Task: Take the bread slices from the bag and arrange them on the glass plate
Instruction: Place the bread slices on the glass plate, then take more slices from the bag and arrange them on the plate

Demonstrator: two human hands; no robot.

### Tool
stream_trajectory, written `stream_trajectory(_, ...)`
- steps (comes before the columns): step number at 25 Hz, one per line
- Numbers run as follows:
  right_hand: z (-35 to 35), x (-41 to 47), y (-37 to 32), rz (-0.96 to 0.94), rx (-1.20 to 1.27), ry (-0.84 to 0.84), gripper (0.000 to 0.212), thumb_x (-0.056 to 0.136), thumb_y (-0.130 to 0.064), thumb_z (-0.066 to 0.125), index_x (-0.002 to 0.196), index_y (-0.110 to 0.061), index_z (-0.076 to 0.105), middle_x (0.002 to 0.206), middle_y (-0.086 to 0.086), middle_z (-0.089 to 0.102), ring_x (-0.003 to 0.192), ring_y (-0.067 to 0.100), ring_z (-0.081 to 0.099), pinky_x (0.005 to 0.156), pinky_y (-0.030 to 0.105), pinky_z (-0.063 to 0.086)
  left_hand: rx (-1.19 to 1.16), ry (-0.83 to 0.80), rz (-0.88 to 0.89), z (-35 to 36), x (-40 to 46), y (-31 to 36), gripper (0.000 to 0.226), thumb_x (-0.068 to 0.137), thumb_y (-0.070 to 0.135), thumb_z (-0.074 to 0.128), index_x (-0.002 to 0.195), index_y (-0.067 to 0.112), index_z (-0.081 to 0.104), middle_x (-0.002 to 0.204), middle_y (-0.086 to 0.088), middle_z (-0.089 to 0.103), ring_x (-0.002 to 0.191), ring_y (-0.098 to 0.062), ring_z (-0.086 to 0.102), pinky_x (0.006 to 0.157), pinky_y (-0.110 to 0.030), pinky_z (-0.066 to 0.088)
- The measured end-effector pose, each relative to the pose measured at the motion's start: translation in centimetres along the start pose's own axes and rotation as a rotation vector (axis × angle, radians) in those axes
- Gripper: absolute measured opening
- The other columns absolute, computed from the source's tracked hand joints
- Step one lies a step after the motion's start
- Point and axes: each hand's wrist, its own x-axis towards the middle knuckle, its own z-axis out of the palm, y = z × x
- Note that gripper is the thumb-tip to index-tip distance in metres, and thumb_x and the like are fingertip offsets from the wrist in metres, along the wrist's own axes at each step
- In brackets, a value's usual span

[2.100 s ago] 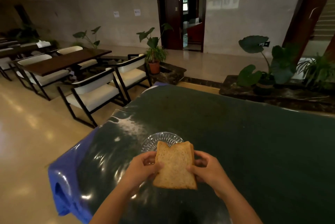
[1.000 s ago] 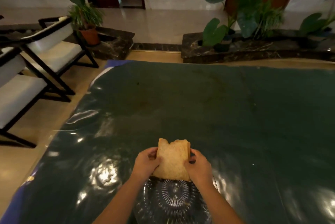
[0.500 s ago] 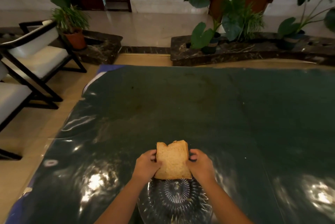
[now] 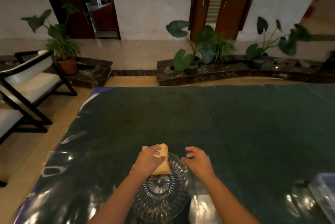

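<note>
bread slices (image 4: pixel 164 162) sit low centre, gripped by the left hand (image 4: pixel 147 163) over the glass plate's (image 4: pixel 161 198) far rim, right hand (image 4: pixel 196 162) spread empty beside, dark table (image 4: pixel 217 124) around.

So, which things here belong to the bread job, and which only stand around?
For the job:
- bread, held in the left hand
- glass plate
- right hand, open and empty

Standing around:
- potted plants
- chairs
- clear plastic thing at the table's right edge
</note>
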Motion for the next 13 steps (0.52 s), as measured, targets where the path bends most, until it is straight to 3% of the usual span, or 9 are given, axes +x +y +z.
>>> stream_trajectory(9, -16.2, -12.0, 7.8, -0.1, 0.005, 0.178, 0.04, 0.074, -0.021, 0.07, 0.113, -0.021, 0.06, 0.094, -0.004, 0.061, 0.071, 0.008, 0.059, 0.054, 0.005, 0.042, 0.08, -0.023, 0.343, 10.4, -12.9, 11.4, 0.044, 0.076, 0.028, 0.072, 0.117, 0.017, 0.059, 0.094, 0.004, 0.062, 0.083, -0.011, 0.061, 0.078, -0.023, 0.05)
stream_trajectory(10, -18.1, -13.6, 9.2, -0.116, -0.005, 0.203, 0.04, 0.074, -0.021, 0.071, 0.113, -0.02, 0.061, 0.094, -0.003, 0.062, 0.072, 0.01, 0.061, 0.058, 0.006, 0.044, 0.084, -0.019, 0.372, 12.1, -14.7, 12.3, 0.045, 0.075, 0.029, 0.072, 0.116, 0.019, 0.059, 0.092, 0.006, 0.062, 0.082, -0.01, 0.061, 0.078, -0.023, 0.05)
stream_trajectory(13, -23.9, -18.4, 13.6, -0.152, -0.011, 0.265, 0.04, 0.073, -0.019, 0.071, 0.112, -0.018, 0.061, 0.098, 0.003, 0.067, 0.077, 0.016, 0.064, 0.077, 0.026, 0.052, 0.066, -0.018, 0.421, 17.4, -19.9, 15.5, 0.044, 0.073, 0.032, 0.073, 0.114, 0.022, 0.061, 0.091, 0.008, 0.064, 0.081, -0.008, 0.063, 0.08, -0.024, 0.051)
